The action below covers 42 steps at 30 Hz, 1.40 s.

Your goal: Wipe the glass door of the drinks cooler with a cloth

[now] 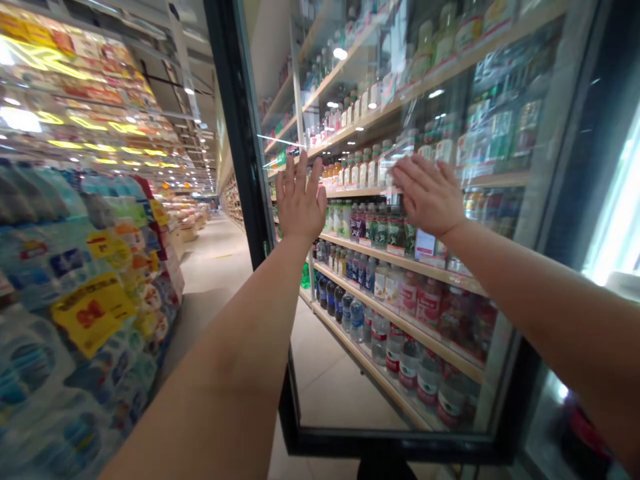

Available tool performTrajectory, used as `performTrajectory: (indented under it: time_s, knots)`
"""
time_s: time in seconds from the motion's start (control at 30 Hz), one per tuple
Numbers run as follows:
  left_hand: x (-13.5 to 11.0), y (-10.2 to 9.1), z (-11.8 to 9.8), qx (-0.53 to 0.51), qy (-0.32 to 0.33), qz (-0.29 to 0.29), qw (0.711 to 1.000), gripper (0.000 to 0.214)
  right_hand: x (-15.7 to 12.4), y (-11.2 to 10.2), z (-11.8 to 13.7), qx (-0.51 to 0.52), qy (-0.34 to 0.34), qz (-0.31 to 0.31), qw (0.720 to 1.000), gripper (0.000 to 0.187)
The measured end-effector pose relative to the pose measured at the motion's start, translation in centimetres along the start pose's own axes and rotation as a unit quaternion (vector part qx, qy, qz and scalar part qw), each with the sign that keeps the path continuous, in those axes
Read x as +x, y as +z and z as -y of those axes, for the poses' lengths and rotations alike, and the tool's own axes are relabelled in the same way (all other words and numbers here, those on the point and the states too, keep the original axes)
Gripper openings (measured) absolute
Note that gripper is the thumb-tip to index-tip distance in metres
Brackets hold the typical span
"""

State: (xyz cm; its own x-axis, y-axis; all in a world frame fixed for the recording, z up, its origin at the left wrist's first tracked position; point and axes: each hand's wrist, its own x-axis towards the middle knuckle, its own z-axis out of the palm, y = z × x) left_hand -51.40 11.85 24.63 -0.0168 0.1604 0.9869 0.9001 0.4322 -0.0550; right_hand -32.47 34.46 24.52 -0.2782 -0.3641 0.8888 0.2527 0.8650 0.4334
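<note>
A glass door (pixel 350 400) in a black frame stands swung out in front of me. My left hand (pixel 301 200) is raised flat at the door's left side, fingers spread, close to the black frame (pixel 233 113). Farther right, my right hand (pixel 430 193) is held up before the pane with its fingers stretched out and close together. Neither hand holds anything. Whether the palms touch the glass cannot be made out. Through the pane, rows of drink bottles (pixel 407 363) show on wooden shelves (pixel 380 253).
To the left, wrapped packs of bottles (pixel 40 267) are stacked high, with a yellow sign (pixel 93 313) on them. A pale floor aisle (pixel 220 250) runs back between the stack and the shelving. Bright light (pixel 617 220) glows at the right edge.
</note>
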Motion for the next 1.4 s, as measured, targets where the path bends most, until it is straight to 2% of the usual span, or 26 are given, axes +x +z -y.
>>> performTrajectory:
  time_s: [0.1,0.17,0.2,0.27,0.33,0.43,0.5,0.57,0.6,0.7,0.77,0.8,0.87,0.97,1.03,1.07,1.17,1.23,1.3,1.4]
  knots:
    - [-0.1,0.0,0.2,0.003,0.005,-0.009,1.0,0.056,-0.9,-0.7,-4.8,-0.023,0.133,-0.127,0.983,0.05]
    - [-0.2,0.0,0.2,0.008,0.012,-0.013,1.0,0.056,-1.3,-0.4,-6.0,-0.017,0.196,-0.183,0.963,0.05]
    - [-0.2,0.0,0.2,0.009,0.015,-0.015,1.0,0.056,-1.4,-0.1,-5.7,-0.012,0.207,-0.194,0.959,0.051]
    - [-0.2,0.0,0.2,0.008,0.016,-0.017,1.0,0.057,-1.6,0.6,-3.3,-0.001,0.188,-0.178,0.966,0.053]
    - [-0.1,-0.1,0.1,0.001,0.014,-0.018,1.0,0.057,-2.0,1.4,0.6,0.021,0.123,-0.124,0.984,0.057]
    - [-0.1,-0.2,0.0,-0.01,0.011,-0.018,1.0,0.057,-2.6,1.9,5.9,0.069,-0.026,0.011,0.997,0.065]
    - [-0.1,-0.3,0.0,-0.013,0.011,-0.016,1.0,0.057,-2.4,1.7,7.2,0.076,-0.12,0.083,0.986,0.066]
    - [-0.1,-0.4,0.0,-0.015,0.012,-0.012,1.0,0.057,-1.7,1.3,6.3,0.063,-0.16,0.106,0.979,0.063]
    - [-0.1,-0.5,0.0,-0.017,0.011,-0.01,1.0,0.058,-1.1,1.1,5.4,0.052,-0.149,0.096,0.983,0.061]
    - [-0.1,-0.5,0.0,-0.021,0.009,-0.006,1.0,0.058,0.6,0.9,2.4,0.02,-0.02,-0.007,1.0,0.059]
    - [-0.1,-0.5,-0.1,-0.018,0.008,-0.008,1.0,0.058,1.1,1.2,1.5,0.005,0.069,-0.085,0.994,0.059]
    - [-0.1,-0.5,-0.1,-0.016,0.007,-0.009,1.0,0.058,1.1,1.3,1.4,0.002,0.088,-0.105,0.991,0.06]
    - [-0.1,-0.5,-0.2,-0.017,0.007,-0.008,1.0,0.058,0.7,1.4,1.9,0.006,0.067,-0.086,0.994,0.061]
    - [-0.1,-0.5,-0.2,-0.027,0.003,-0.003,1.0,0.058,0.0,0.9,2.3,0.033,-0.061,0.03,0.997,0.062]
    - [-0.1,-0.4,-0.1,-0.028,0.002,-0.005,1.0,0.058,-0.1,0.4,1.6,0.044,-0.111,0.072,0.99,0.06]
    - [-0.1,-0.4,-0.1,-0.027,0.003,-0.007,1.0,0.057,0.0,0.3,1.1,0.043,-0.1,0.062,0.992,0.06]
    - [-0.1,-0.2,0.1,-0.024,0.008,-0.018,1.0,0.056,0.3,0.4,-0.3,0.019,0.036,-0.047,0.998,0.061]
    - [-0.1,-0.2,0.1,-0.024,0.008,-0.019,1.0,0.056,0.2,0.9,-0.1,0.012,0.089,-0.089,0.992,0.064]
    - [-0.1,-0.2,0.1,-0.017,0.007,-0.014,1.0,0.056,-0.1,1.3,1.1,0.025,0.048,-0.061,0.997,0.065]
    - [-0.1,-0.3,0.0,0.008,0.013,-0.006,1.0,0.057,-0.3,1.5,2.9,0.056,-0.081,0.031,0.995,0.063]
